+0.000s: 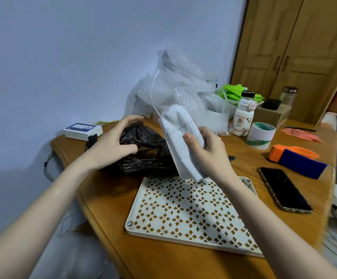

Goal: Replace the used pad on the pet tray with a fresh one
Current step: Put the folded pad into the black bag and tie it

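Note:
A white perforated pet tray grid [185, 214] lies flat on the wooden table in front of me, with no pad on it. My right hand [207, 150] grips a rolled-up white pad [178, 137] and holds it upright just above the tray's far edge. My left hand [115, 141] rests on a crumpled black plastic bag [147, 154], its fingers spread at the bag's opening. The pad is right beside the bag, apart from it.
A phone [284, 190] lies right of the tray. An orange and blue block [298, 160], a tape roll [261, 134] and a white bottle [243, 117] stand behind. Bubble wrap [175, 89] is piled at the wall. A white box [83, 130] sits at the far left.

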`<state>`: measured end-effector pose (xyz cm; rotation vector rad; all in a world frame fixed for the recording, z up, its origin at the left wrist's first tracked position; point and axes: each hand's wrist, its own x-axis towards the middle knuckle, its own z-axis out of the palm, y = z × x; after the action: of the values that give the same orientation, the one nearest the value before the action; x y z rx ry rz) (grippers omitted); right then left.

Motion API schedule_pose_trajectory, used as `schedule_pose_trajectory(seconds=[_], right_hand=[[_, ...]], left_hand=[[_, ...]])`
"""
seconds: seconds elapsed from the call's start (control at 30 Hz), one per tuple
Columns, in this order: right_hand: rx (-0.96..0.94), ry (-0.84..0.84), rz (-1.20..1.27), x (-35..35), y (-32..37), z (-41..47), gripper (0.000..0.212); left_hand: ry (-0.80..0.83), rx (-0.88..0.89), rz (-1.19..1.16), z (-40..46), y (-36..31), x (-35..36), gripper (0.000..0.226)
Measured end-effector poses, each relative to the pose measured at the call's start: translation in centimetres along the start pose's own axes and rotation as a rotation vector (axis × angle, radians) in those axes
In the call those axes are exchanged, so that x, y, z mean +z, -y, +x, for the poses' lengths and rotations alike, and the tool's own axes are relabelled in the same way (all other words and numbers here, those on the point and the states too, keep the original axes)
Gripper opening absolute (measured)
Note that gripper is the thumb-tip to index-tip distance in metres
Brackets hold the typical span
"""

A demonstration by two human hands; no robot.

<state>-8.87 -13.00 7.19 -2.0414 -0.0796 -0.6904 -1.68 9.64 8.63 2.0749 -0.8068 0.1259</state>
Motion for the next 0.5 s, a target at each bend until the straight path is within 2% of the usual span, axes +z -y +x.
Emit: schedule_pose_trajectory(seconds=[0.07,0.1,0.2,0.27,0.33,0.4,0.5], right_hand=[[-0.014,-0.019,0.025,-0.1,0.3,-0.2,0.018],[-0.02,-0.023,0.039,-0.1,0.4,-0.3,0.021],[-0.052,-0.023,0.082,0.1,0.9,-0.7,0.026],[-0.086,-0.023,0.096,0.2,1.4,-0.9,0.023],[-0.116,-0.014,0.1,0.4,2.0,-1.0,0.019],[-0.134,0.033,0.099,0.5,2.4,-1.1,0.018],[-0.166,0.209,0.026,0.6,2.6,-1.5,0.019]], left_hand=[[-0.029,-0.014,0.13,-0.7,0.1,-0.2,0.065],[-0.079,-0.037,0.191,-0.9,0.1,-0.2,0.057],[-0.284,-0.119,0.317,-1.5,0.1,0.1,0.013],[-0.366,-0.206,0.337,-1.9,-0.3,0.5,0.042],[-0.412,-0.295,0.309,-2.2,-0.7,0.7,0.054],[-0.39,-0.334,0.336,-2.2,-0.6,0.4,0.051],[-0.376,-0.37,0.376,-2.3,-0.2,0.1,0.037]])
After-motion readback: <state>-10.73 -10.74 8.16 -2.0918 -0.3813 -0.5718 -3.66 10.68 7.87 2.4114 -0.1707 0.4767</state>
